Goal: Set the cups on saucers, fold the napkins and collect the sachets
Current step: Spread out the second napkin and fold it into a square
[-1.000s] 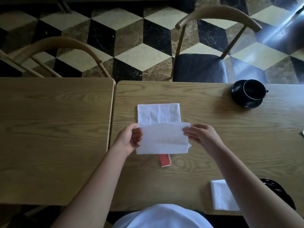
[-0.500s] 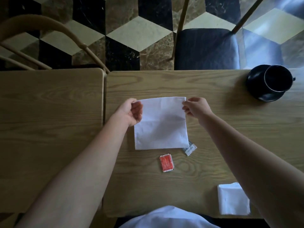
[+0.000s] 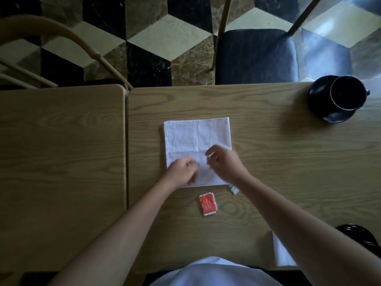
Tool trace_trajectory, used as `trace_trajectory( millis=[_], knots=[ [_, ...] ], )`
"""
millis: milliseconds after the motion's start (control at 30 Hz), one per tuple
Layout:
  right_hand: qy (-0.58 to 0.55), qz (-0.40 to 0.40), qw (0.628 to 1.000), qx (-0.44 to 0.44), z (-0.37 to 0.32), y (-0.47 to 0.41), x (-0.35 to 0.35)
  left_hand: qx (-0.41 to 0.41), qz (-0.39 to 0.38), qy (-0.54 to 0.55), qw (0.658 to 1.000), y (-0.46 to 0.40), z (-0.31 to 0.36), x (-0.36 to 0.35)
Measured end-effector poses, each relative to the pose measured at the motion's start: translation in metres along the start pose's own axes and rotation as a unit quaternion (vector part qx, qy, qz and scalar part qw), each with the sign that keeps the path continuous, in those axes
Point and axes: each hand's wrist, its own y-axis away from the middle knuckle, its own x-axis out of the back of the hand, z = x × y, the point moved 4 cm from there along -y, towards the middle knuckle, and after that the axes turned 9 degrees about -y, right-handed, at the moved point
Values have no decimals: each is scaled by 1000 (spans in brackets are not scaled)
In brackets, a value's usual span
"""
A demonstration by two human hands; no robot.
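**Both hands over the near half of the napkin**

Your white napkin (image 3: 196, 139) lies flat on the right-hand table (image 3: 278, 162), folded into a near-square with crease lines showing across it. Your left hand (image 3: 182, 174) sits over its near left corner and your right hand (image 3: 223, 162) over its near right part. Both are blurred; the fingers look loosely curled above the cloth, and you cannot tell whether either one pinches it.

Just beyond the napkin's near edge lies an orange sachet (image 3: 208, 203), apart from the cloth. A small pale sachet (image 3: 234, 189) pokes out beside the napkin's near right corner, partly hidden by your right forearm.

At the far right of the table a black cup (image 3: 348, 92) stands on a black saucer (image 3: 321, 109). Near your right elbow a second white napkin (image 3: 281, 254) lies folded, with dark crockery (image 3: 358, 234) just past it, mostly hidden. A second table (image 3: 61, 162) adjoins on the left.
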Motion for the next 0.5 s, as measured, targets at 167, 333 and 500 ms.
trace_trajectory(
  millis=[167,333,500],
  knots=[
    [27,-69,996,-42,27,36,-40,70,-12,55,996,19,-26,-20],
    [32,36,994,-98,45,41,-7,163,14,118,979,34,-38,-7],
    [92,92,983,-127,51,46,35,176,209,57,960,53,-52,16]
  ],
)
